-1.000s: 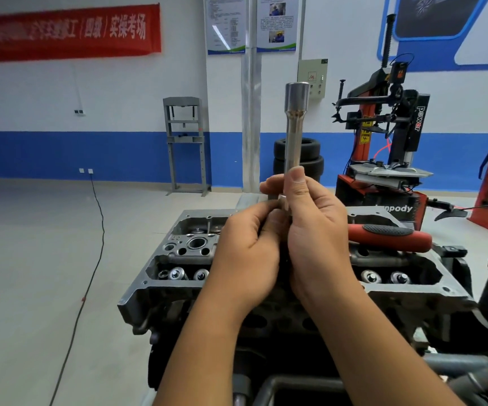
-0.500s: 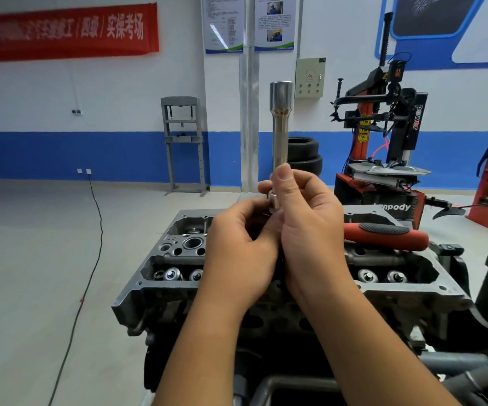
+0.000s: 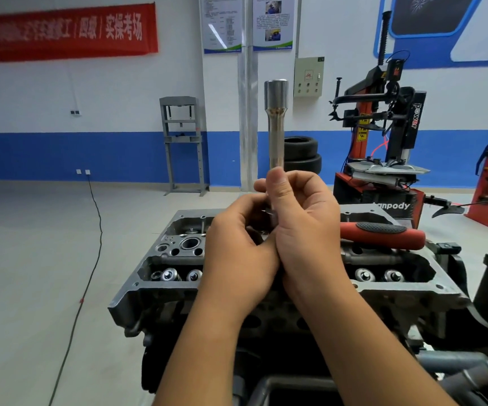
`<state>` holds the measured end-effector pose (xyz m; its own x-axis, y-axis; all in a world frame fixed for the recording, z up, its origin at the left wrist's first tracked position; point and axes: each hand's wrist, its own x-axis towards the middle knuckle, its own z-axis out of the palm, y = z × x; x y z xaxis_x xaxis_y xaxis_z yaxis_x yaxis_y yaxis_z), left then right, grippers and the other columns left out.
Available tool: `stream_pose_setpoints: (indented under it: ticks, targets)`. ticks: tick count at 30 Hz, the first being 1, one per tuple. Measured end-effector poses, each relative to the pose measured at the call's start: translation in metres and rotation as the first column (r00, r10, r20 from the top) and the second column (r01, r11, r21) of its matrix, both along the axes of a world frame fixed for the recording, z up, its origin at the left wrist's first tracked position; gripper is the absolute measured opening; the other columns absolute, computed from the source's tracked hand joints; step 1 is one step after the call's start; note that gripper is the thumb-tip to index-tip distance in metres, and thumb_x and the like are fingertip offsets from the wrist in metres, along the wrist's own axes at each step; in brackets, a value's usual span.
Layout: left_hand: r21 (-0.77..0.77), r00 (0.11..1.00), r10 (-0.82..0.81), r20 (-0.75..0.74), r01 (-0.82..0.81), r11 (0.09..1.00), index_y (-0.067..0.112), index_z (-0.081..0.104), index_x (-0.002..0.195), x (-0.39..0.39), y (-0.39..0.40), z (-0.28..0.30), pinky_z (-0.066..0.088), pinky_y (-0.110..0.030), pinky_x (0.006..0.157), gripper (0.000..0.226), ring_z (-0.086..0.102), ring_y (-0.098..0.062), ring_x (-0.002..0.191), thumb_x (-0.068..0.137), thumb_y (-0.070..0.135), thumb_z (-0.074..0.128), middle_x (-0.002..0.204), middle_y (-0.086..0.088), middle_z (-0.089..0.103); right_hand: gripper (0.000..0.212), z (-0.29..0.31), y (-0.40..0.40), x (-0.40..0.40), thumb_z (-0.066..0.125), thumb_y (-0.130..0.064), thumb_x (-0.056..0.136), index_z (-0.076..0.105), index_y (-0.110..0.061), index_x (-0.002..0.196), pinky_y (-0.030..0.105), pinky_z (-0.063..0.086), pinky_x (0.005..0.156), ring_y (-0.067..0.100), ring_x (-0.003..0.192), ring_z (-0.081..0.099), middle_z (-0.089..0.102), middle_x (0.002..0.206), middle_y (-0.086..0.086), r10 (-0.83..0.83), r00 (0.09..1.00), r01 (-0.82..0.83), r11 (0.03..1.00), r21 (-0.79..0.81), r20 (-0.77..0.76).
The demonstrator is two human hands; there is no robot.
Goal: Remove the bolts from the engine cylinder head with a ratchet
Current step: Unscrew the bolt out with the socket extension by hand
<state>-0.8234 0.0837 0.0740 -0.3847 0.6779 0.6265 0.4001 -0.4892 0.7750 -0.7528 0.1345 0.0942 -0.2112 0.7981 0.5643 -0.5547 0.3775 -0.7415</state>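
- Both hands work above the cylinder head (image 3: pixel 236 288): right hand (image 3: pixel 304 227) grips an upright long socket (image 3: pixel 276 124); left hand (image 3: pixel 236 253) curls at its base, contents hidden.
- Ratchet (image 3: pixel 383 234) lies idle on the head; loosening seems not yet begun.

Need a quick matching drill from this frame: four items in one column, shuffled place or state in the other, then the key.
Items
1. long socket
2. ratchet handle
3. stacked tires
4. black cable

Places or states
A. stacked by the blue wall band
B. held upright in both hands
C. trailing across the floor from a wall outlet
D. lying on the cylinder head

Pairs: 1-B, 2-D, 3-A, 4-C
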Motion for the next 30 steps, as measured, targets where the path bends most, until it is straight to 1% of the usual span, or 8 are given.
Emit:
stream_pose_setpoints:
  ticks: [6,12,14,17,20,23,26,30]
  targets:
    - [-0.046,0.979,-0.185,0.091,0.19,0.981,0.029,0.075,0.116,-0.0054,-0.0031,0.0018,0.056,-0.043,0.1,0.026,0.073,-0.014,0.112,0.107,0.023,0.052,0.112,0.005,0.079,0.046,0.0013,0.002,-0.0017,0.054,-0.056,0.089,0.073,-0.014,0.087,0.045,0.061,0.086,0.019,0.082,0.071,0.076,0.085,0.003,-0.032,0.999,0.032,0.999,-0.021,0.037]
    - [0.014,0.998,-0.016,0.059,0.015,1.0,0.02,0.076,0.104,-0.0014,0.0,0.0001,0.064,-0.044,0.086,0.014,0.077,-0.015,0.092,0.096,0.009,0.072,0.095,0.004,0.08,0.024,0.0017,-0.0024,0.0023,0.078,-0.053,0.075,0.069,-0.032,0.081,0.065,0.058,0.087,0.028,0.083,0.066,0.07,0.099,0.022,0.033,0.999,-0.033,0.999,-0.001,-0.009]
    - [0.009,0.999,-0.007,0.051,0.006,1.0,0.021,0.075,0.104,-0.0022,-0.0008,0.0011,0.064,-0.046,0.085,0.015,0.077,-0.017,0.092,0.096,0.008,0.072,0.096,0.003,0.08,0.023,0.0011,-0.0019,0.0017,0.075,-0.051,0.079,0.07,-0.029,0.082,0.06,0.061,0.085,0.026,0.083,0.068,0.073,0.095,0.017,0.029,1.0,-0.029,1.0,0.011,-0.002]
    - [-0.078,0.984,-0.164,0.064,0.169,0.983,0.03,0.075,0.113,-0.0016,-0.0053,0.004,0.062,-0.044,0.091,0.022,0.076,-0.016,0.103,0.108,0.021,0.056,0.105,0.003,0.08,0.038,0.0024,-0.0018,0.0007,0.061,-0.054,0.087,0.072,-0.017,0.087,0.045,0.06,0.092,0.018,0.09,0.073,0.077,0.093,0.003,-0.015,1.0,0.014,0.999,0.035,0.017]
    - [-0.065,0.99,-0.117,0.083,0.122,0.99,0.028,0.076,0.111,-0.0008,-0.0034,0.0033,0.061,-0.041,0.09,0.022,0.076,-0.015,0.101,0.108,0.022,0.055,0.103,0.004,0.08,0.041,0.0032,-0.002,0.0007,0.056,-0.054,0.088,0.072,-0.016,0.09,0.051,0.058,0.097,0.02,0.093,0.073,0.077,0.094,0.004,0.004,1.0,-0.005,1.0,0.02,0.011]
    - [0.009,0.993,-0.019,0.117,0.018,1.0,0.021,0.077,0.102,-0.0012,0.0008,0.0018,0.062,-0.034,0.08,0.01,0.077,-0.014,0.091,0.1,0.017,0.068,0.094,0.004,0.081,0.037,0.003,-0.0022,0.0016,0.067,-0.05,0.083,0.065,-0.016,0.098,0.057,0.061,0.091,0.024,0.088,0.074,0.078,0.094,0.005,0.045,0.999,-0.046,0.999,-0.017,-0.021]
    - [-0.001,0.994,-0.048,0.101,0.049,0.999,0.023,0.077,0.105,-0.0033,-0.0004,0.0017,0.063,-0.028,0.082,0.012,0.077,-0.011,0.094,0.101,0.018,0.067,0.096,0.006,0.081,0.039,0.0026,-0.0022,0.0022,0.067,-0.05,0.083,0.064,-0.014,0.097,0.051,0.062,0.089,0.02,0.086,0.074,0.078,0.094,0.003,0.001,1.0,-0.001,1.0,0.003,-0.003]
    - [-0.089,0.988,-0.146,0.055,0.151,0.985,0.031,0.076,0.111,-0.0022,-0.0028,0.0029,0.062,-0.046,0.091,0.025,0.075,-0.019,0.101,0.107,0.025,0.052,0.103,0.003,0.08,0.041,0.0039,-0.002,0.0009,0.058,-0.053,0.088,0.07,-0.014,0.089,0.048,0.06,0.094,0.018,0.089,0.072,0.077,0.09,0.002,-0.022,1.0,0.022,1.0,0.007,0.021]
